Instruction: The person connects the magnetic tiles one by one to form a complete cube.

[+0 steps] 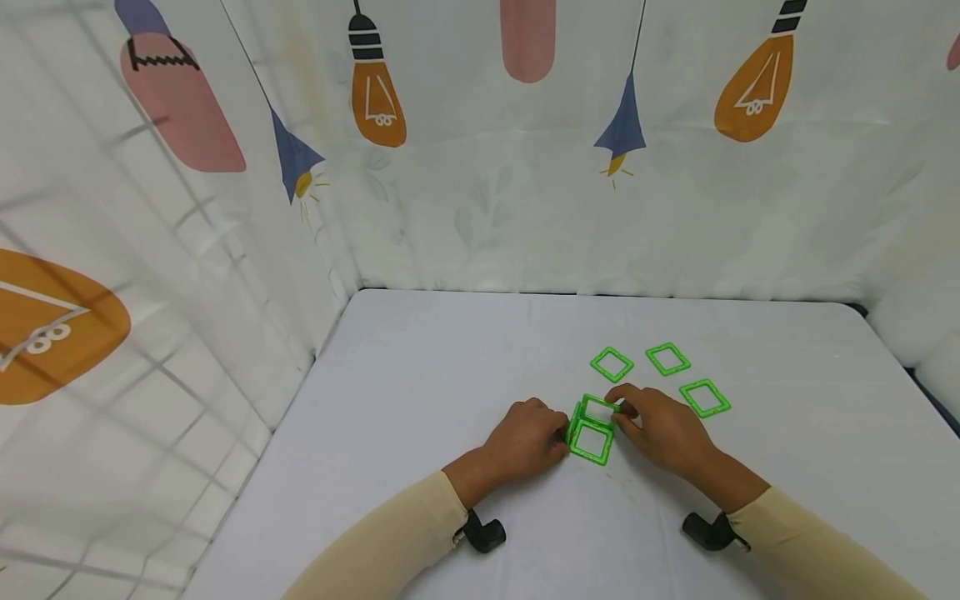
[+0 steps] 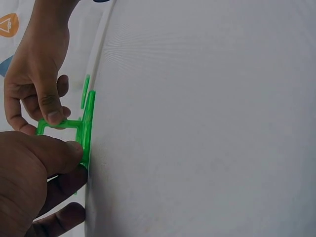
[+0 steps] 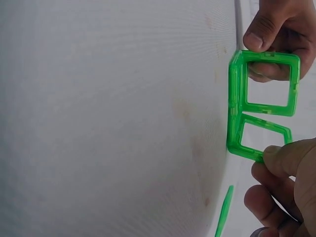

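Observation:
Several green square-frame magnetic tiles are joined in a small cluster between the two hands. One tile [image 1: 587,459] lies against the tabletop, its face showing in the head view. My left hand [image 1: 528,437] pinches an upright tile [image 3: 295,89] on the cluster's left side, thumb on its edge. On the other side, my right hand [image 1: 667,429] pinches the edge of a second raised tile [image 3: 266,121] between thumb and index finger. That tile leans at an angle, and a wedge-shaped gap shows between it and the left upright in the right wrist view.
Three loose green tiles lie beyond the right hand: one at the back left [image 1: 601,356], another at the back right [image 1: 657,347], a third nearer the wrist [image 1: 693,383]. The white table [image 1: 420,375] meets a printed cloth wall [image 1: 480,217] behind and at left.

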`<state>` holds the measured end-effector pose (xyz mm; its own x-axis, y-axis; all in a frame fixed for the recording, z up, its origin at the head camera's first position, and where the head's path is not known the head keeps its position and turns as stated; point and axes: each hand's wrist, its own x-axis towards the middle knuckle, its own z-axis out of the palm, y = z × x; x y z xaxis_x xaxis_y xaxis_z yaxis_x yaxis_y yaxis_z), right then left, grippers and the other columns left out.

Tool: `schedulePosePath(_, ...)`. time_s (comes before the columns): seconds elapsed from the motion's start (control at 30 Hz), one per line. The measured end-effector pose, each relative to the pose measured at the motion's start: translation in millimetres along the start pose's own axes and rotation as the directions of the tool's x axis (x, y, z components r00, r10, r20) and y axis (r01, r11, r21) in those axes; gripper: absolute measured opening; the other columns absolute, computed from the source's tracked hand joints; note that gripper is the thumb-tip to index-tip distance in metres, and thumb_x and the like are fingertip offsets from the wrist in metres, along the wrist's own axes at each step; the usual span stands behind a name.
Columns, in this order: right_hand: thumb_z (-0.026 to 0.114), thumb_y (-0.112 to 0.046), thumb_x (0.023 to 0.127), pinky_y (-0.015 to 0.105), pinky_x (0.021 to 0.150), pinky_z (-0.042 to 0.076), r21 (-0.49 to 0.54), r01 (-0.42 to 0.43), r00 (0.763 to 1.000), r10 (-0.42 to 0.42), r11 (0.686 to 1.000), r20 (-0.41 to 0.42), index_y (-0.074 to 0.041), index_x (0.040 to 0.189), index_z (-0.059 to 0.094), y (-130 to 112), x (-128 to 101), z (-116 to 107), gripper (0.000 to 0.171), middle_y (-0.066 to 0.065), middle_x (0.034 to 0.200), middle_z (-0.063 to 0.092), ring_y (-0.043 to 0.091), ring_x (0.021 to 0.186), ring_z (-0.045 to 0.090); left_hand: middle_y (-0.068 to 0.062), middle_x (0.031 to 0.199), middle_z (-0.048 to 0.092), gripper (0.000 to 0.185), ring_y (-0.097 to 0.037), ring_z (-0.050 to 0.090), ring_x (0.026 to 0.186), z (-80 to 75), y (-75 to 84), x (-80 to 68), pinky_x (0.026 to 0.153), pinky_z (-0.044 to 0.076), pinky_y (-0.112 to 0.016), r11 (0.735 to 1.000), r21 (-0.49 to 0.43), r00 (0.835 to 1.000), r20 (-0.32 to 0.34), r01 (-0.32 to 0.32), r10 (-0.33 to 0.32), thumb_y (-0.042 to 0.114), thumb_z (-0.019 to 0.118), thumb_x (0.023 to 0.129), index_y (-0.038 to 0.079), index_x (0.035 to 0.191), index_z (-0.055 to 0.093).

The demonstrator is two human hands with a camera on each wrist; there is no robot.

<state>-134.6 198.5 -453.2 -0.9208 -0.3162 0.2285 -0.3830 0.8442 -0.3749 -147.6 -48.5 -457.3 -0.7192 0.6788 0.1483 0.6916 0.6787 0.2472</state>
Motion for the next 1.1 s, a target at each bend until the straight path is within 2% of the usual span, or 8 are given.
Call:
schedulePosePath(0.37,0.081,-0.015,0.090,0.026,0.052,0.043,0.013,-0.018,0.999,0.018,1.000,0.034,-0.022,0.115,0.068,-3.7,-0.5,-2.2,0.029,-0.004,0.090,0.073,0.013,0.078,0.064,0.014,0.088,0.068,0.008,-0.008,0.058,0.087,-1.0,-0.2,1.2,0.081,0.046,-0.028,1.000,-0.002,1.000,0.018,0.007,-0.007,0.026,0.078,0.093,0.021,0.097,0.073)
schedulePosePath(0.9,0.083,-0.013,0.087,0.024,0.051,0.042,-0.013,0.034,0.999,-0.034,0.999,0.000,-0.022,0.113,0.067,-5.0,-2.7,-1.8,0.032,-0.003,0.089,0.072,0.014,0.077,0.064,0.016,0.087,0.069,0.010,-0.006,0.058,0.087,-1.7,-0.1,0.6,0.082,0.047,-0.028,1.000,-0.004,1.000,0.006,0.007,-0.007,0.027,0.081,0.091,0.023,0.097,0.074)
schedulePosePath(1.1,0.082,-0.015,0.088,0.024,0.050,0.041,-0.023,0.028,1.000,-0.028,0.999,-0.003,-0.021,0.117,0.066,-4.5,-3.2,-0.7,0.033,-0.002,0.089,0.071,0.014,0.075,0.063,0.016,0.087,0.068,0.010,-0.006,0.058,0.086,-1.9,-0.3,0.6,0.083,0.047,-0.028,1.000,-0.008,1.000,0.009,0.012,-0.012,0.026,0.080,0.091,0.022,0.097,0.074)
